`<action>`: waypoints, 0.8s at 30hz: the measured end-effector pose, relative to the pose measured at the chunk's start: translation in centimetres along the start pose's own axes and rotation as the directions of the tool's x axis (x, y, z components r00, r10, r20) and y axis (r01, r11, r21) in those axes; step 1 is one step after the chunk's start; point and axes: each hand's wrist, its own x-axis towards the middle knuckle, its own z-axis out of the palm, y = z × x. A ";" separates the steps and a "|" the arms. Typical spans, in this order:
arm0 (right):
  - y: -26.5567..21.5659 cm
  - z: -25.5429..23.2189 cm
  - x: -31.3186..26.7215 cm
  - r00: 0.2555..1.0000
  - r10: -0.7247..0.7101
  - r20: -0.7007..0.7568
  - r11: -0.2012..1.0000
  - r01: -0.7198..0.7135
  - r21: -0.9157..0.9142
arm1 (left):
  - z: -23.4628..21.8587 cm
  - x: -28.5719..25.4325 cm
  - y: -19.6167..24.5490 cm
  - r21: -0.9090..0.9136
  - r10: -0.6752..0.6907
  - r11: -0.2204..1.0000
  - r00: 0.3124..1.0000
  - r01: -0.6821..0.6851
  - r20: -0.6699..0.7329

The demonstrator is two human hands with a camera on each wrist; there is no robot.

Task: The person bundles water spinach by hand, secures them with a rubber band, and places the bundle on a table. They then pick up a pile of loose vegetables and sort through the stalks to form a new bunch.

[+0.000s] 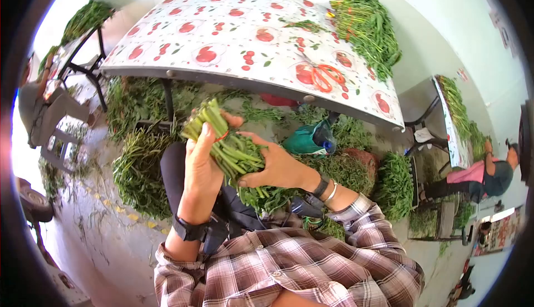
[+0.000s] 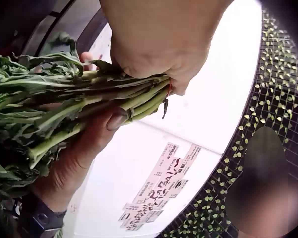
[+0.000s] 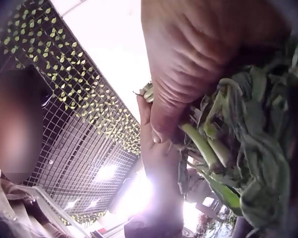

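A bundle of leafy green stems is held above the lap, a red band round it near the cut ends. My left hand grips the stem end, its thumb along the stems. Lower down, my right hand grips the bundle, thumb across the stems. The left wrist view shows the banded stems between the left hand and the right hand. In the right wrist view the right hand covers part of the leaves.
Orange scissors and a heap of greens lie on the patterned table ahead. Greens are piled at the left knee. A green bag and more greens stand to the right. People sit at both sides.
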 end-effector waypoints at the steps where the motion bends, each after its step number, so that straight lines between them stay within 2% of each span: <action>1: 0.1 -0.2 -0.2 1.000 0.000 -0.021 1.000 0.000 -0.002 | -0.2 0.0 -0.3 0.002 0.010 1.000 1.000 -0.010 -0.019; 3: 0.8 0.0 -0.2 0.994 0.107 0.025 0.990 -0.109 0.095 | -0.6 0.1 -0.6 0.011 -0.006 1.000 1.000 0.006 -0.011; 5: 0.8 0.2 -0.1 0.997 0.081 0.012 0.993 -0.082 0.087 | -1.0 0.1 -0.7 0.051 -0.015 0.999 1.000 0.014 0.010; 7: 0.2 -0.3 -0.4 0.990 0.117 0.079 0.992 -0.113 -0.056 | -0.9 0.3 -0.3 0.118 0.016 0.993 0.997 -0.025 0.079; 9: 0.3 0.0 -0.4 0.993 0.050 0.104 0.997 -0.056 0.058 | -1.3 0.4 -0.2 0.074 -0.038 0.997 0.997 0.033 0.061; 11: 0.6 -0.2 -0.2 0.983 0.056 0.175 0.978 -0.089 0.186 | -1.3 0.6 -0.6 -0.009 0.025 1.000 0.998 -0.025 0.050; 12: 0.7 -0.9 -0.1 0.986 0.050 0.159 0.980 -0.080 0.183 | -0.9 0.6 -0.4 -0.017 0.027 1.000 0.997 -0.025 0.073; 14: 1.0 -2.1 0.4 0.960 -0.067 0.271 0.982 0.112 -0.152 | -1.1 1.2 -0.4 -0.072 0.011 0.997 0.997 -0.005 0.078; 15: 0.9 -2.0 0.2 0.962 -0.073 0.263 0.983 0.114 -0.146 | -1.4 1.5 -0.4 -0.126 -0.002 0.992 0.997 0.011 0.073; 17: 0.6 -1.7 -0.2 0.977 0.012 0.212 1.000 -0.008 -0.022 | -1.6 2.0 -0.7 -0.130 -0.026 0.991 0.991 0.043 0.134; 19: 0.2 -2.2 -0.5 0.983 -0.031 0.181 0.999 0.029 0.014 | -1.6 2.5 -1.1 -0.071 -0.072 0.994 0.988 0.082 0.137; 20: -0.7 -3.1 -1.0 0.986 0.016 0.164 0.999 -0.008 -0.051 | -1.9 2.8 -1.4 0.038 -0.081 0.996 0.983 0.076 0.163; 21: -1.3 -4.1 -1.5 0.988 0.062 0.143 0.993 -0.046 -0.111 | -2.0 3.5 -1.4 0.039 -0.090 0.996 0.981 0.084 0.170; 22: -0.9 -5.6 -1.8 0.990 -0.008 0.143 0.978 0.038 -0.207 | -1.8 4.3 -1.4 0.107 -0.088 0.992 0.967 0.064 0.237; 23: -1.4 -7.3 -2.6 0.993 0.042 0.112 0.953 -0.007 -0.303 | -1.6 5.1 -1.4 0.170 -0.088 0.985 0.947 0.036 0.310; 24: -3.1 -9.0 -3.6 0.992 0.106 0.068 0.914 -0.070 -0.399 | -1.1 5.2 -0.7 0.336 -0.106 0.942 0.959 0.012 0.263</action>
